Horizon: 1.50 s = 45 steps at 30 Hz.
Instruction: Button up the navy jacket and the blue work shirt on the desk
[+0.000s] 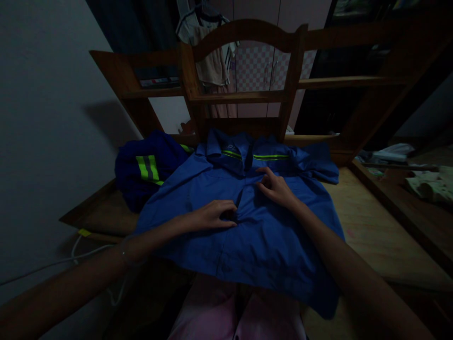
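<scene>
A blue work shirt [269, 236] with neon-yellow stripes at the chest lies face up across a wooden bed platform [368, 222]. My left hand [214, 215] rests at the middle of the shirt's front placket, its fingers curled and pinching the cloth there. Higher up, my right hand [276, 186] lies on the placket just below the collar [235, 151], fingers bent and pressed to the fabric.
A second dark blue garment [146, 167] with reflective stripes is bunched at the shirt's left. A wooden headboard [244, 71] stands behind. Clothes hang on a hanger [208, 42] beyond it. A white cable [71, 257] runs at the left, small items [430, 182] lie at right.
</scene>
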Available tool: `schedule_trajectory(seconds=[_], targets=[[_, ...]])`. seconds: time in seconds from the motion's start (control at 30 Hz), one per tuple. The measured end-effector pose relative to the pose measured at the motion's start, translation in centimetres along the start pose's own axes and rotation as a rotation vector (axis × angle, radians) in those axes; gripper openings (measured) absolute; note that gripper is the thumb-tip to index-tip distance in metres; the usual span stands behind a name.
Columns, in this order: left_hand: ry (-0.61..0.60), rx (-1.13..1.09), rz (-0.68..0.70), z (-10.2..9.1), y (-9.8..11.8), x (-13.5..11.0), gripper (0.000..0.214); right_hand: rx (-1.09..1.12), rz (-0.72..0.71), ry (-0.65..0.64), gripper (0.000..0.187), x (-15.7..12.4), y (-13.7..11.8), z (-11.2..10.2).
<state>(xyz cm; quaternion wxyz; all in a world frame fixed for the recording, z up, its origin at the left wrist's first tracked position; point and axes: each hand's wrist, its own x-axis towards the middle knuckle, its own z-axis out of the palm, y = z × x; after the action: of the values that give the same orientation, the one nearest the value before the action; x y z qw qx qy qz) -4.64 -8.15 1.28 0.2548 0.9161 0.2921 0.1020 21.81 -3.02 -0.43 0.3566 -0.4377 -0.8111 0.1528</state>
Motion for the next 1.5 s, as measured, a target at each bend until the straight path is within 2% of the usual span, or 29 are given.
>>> schedule_trajectory(seconds=[0.3,0.77,0.83,0.97,1.07,1.17,1.37,1.5], targets=[[0.000,0.051,0.065,0.4,0.6,-0.4,0.015,-0.020,-0.006,0.005,0.040,0.0,0.2,0.1],[0.120,0.067,-0.016,1.4,1.2,-1.2,0.011,-0.038,-0.008,0.010,0.041,-0.1,0.1,0.1],[0.160,0.085,-0.039,1.8,1.6,-1.3,0.011,-0.039,-0.005,0.013,0.041,-0.1,0.1,0.1],[0.330,0.141,-0.148,2.8,2.3,-1.2,0.012,-0.036,-0.012,0.009,0.040,-0.1,0.2,0.1],[0.372,0.089,-0.244,3.0,2.8,-1.0,0.013,-0.049,-0.007,0.018,0.040,0.0,0.2,0.0],[0.323,-0.085,-0.346,2.7,2.8,-0.7,0.014,-0.064,-0.004,0.024,0.039,0.0,0.2,0.0],[0.197,-0.617,-0.478,2.0,3.0,-0.9,0.033,-0.055,-0.011,0.013,0.039,0.1,0.3,0.0],[0.002,-0.732,-0.525,1.8,3.9,-2.2,0.036,-0.052,-0.017,0.012,0.037,0.1,0.3,0.0]])
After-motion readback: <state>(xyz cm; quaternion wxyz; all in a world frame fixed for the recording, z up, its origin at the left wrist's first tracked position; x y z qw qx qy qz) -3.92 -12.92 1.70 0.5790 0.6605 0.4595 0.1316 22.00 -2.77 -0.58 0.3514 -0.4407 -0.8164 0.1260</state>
